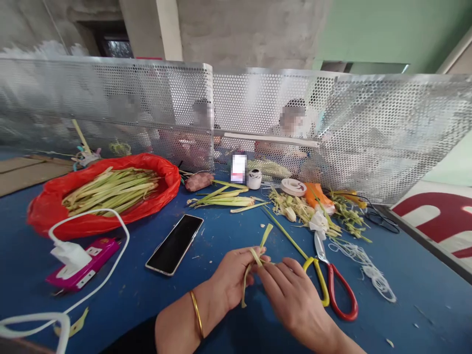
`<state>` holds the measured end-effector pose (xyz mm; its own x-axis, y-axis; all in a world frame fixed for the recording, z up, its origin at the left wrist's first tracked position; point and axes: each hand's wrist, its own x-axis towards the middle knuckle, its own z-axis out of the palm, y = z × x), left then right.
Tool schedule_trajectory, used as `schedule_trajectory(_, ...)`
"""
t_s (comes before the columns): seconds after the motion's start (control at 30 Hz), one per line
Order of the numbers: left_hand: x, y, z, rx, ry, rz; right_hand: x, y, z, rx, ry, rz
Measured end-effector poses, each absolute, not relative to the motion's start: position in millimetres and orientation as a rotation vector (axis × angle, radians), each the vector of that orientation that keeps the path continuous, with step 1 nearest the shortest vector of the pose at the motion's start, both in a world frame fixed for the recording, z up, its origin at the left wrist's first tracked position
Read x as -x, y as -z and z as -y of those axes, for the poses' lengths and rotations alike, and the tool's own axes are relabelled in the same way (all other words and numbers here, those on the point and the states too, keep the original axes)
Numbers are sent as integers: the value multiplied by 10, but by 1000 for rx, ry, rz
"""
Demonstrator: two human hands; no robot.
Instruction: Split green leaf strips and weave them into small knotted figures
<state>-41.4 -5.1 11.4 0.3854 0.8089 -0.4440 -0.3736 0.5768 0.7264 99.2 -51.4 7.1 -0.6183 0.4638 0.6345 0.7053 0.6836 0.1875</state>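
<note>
Both hands meet over the blue table, around a pale green plant strip [265,236] that is folded or crossed between their fingers. One end of it points up and another hangs down below. My left hand [234,275], with a gold bangle on its wrist, pinches the strip from the left. From the right, my right hand [289,292] has its fingers closed on the strip where it crosses. Scissors [328,275] with one red and one yellow handle lie just right of my right hand. Left of my left hand is a dark-screened phone [175,244].
A red bag [44,201] holds long green strips at the left. A purple power strip [83,265] with a white cable is nearer. More strips [224,197], plant scraps, a tape roll [293,187] and white string [376,275] lie about. People sit behind the perforated screen [258,98].
</note>
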Motion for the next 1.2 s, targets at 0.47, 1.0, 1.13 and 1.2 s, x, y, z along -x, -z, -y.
schedule_trajectory(0.47,435,-198,76,-531,-905,-866,-983,67,434,893,170,2088)
schedule_trajectory(1.0,447,-302,112,-586,-845,-778,-1015,-42,430,1014,191,2040)
schedule_trajectory(1.13,432,-256,108,-624,-834,-797,-1009,-61,426,1033,163,2038)
schedule_trajectory(1.2,432,-236,100,-646,-827,-829,-1007,-62,428,1040,164,2054)
